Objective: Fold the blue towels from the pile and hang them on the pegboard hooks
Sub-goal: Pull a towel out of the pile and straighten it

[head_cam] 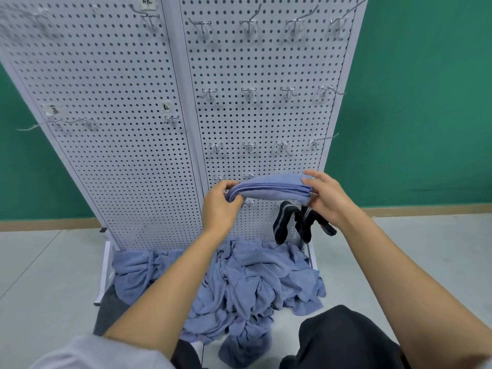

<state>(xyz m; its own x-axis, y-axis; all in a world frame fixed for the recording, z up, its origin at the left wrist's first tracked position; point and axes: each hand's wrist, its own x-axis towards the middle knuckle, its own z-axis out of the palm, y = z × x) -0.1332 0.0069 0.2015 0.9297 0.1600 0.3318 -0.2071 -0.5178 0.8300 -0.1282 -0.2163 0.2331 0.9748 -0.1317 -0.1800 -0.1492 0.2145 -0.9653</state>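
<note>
I see the left hand and right hand each gripping one end of a folded blue cloth towel, low before the white perforated metal pegboard, above the rumpled blue towel pile at its foot.

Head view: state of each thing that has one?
folded towel: folded in layers, held level between both hands in front of the pegboard.
left hand: grips the towel's left end.
right hand: pinches its right end.
towel pile: crumpled, unfolded, at the pegboard's foot.
pegboard hooks: upper rows bare.
black socks: hanging low on the pegboard.
</note>
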